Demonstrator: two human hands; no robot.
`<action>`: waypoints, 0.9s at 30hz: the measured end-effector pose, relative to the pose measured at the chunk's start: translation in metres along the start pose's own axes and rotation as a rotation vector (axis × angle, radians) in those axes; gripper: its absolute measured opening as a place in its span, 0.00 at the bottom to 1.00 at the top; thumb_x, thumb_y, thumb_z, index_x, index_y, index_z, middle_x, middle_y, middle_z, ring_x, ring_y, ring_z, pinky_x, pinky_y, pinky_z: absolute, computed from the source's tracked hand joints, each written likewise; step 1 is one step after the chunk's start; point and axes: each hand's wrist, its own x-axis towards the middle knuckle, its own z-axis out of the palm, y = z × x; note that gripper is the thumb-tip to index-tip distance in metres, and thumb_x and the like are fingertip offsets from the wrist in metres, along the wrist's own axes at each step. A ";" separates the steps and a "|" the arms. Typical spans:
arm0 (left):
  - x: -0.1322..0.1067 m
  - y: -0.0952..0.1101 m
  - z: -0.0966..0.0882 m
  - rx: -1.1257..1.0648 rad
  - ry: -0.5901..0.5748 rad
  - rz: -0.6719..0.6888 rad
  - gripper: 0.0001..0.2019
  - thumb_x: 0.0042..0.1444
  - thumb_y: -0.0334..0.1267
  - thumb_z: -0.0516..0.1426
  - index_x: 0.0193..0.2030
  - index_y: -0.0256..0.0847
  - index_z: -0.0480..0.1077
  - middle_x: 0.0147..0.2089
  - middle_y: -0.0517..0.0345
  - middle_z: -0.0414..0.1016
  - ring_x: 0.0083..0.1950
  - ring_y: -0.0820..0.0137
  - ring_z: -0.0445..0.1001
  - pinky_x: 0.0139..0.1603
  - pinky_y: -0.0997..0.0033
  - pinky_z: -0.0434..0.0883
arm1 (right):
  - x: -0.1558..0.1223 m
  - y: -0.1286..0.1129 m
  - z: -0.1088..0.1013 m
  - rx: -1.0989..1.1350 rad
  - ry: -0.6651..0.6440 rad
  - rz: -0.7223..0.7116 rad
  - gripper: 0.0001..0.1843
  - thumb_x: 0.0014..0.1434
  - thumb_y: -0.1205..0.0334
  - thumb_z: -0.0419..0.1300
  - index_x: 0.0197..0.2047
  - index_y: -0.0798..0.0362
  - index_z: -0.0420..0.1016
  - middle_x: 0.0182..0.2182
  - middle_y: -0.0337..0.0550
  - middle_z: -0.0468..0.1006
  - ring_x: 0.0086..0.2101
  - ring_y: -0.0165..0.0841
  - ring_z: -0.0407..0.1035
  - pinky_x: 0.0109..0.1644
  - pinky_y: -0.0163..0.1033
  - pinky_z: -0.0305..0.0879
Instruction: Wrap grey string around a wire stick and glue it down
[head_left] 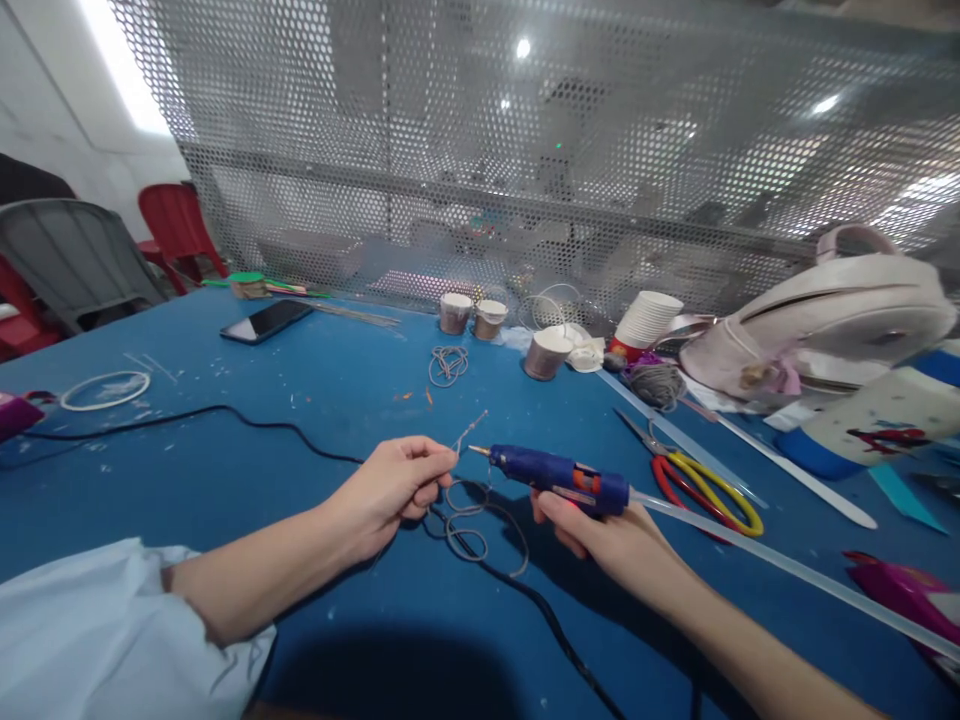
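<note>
My left hand (401, 487) pinches a thin grey cord between thumb and forefinger. One short end of the cord (472, 427) sticks up past my fingertips, and loose loops of it (469, 545) hang or lie below. Wrapped around a blue glue gun (555, 472) is my right hand (592, 535). The gun's metal nozzle points left, close to the cord and my left fingertips. A long translucent glue stick (795, 568) runs out of the gun's back end toward the lower right.
Scissors (705, 490) with red and yellow handles lie to the right. Behind stand paper cups (547, 352), a cord bundle (448, 366), grey yarn (655, 385) and a pale backpack (817, 320). A phone (266, 322) and white ring (105, 390) are left. A black cable (292, 430) crosses the blue table.
</note>
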 end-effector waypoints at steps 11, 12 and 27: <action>-0.001 -0.001 0.002 0.015 -0.012 -0.015 0.10 0.49 0.38 0.61 0.29 0.36 0.65 0.20 0.65 0.65 0.15 0.86 0.50 0.15 0.80 0.41 | 0.001 -0.003 0.006 -0.039 0.010 -0.029 0.19 0.59 0.48 0.52 0.25 0.53 0.71 0.14 0.33 0.61 0.17 0.27 0.56 0.21 0.32 0.55; -0.001 -0.001 0.002 0.016 -0.012 -0.010 0.10 0.49 0.38 0.61 0.29 0.36 0.65 0.20 0.65 0.65 0.15 0.86 0.50 0.15 0.80 0.41 | 0.000 -0.003 0.005 -0.044 0.002 -0.034 0.19 0.58 0.48 0.52 0.24 0.53 0.70 0.14 0.33 0.62 0.17 0.26 0.56 0.21 0.32 0.55; -0.002 0.000 0.003 0.024 -0.007 0.001 0.09 0.48 0.37 0.61 0.29 0.37 0.64 0.21 0.65 0.66 0.14 0.86 0.51 0.15 0.80 0.41 | 0.001 -0.001 0.001 -0.077 -0.039 0.025 0.22 0.59 0.43 0.50 0.23 0.51 0.65 0.14 0.33 0.60 0.18 0.28 0.57 0.22 0.34 0.53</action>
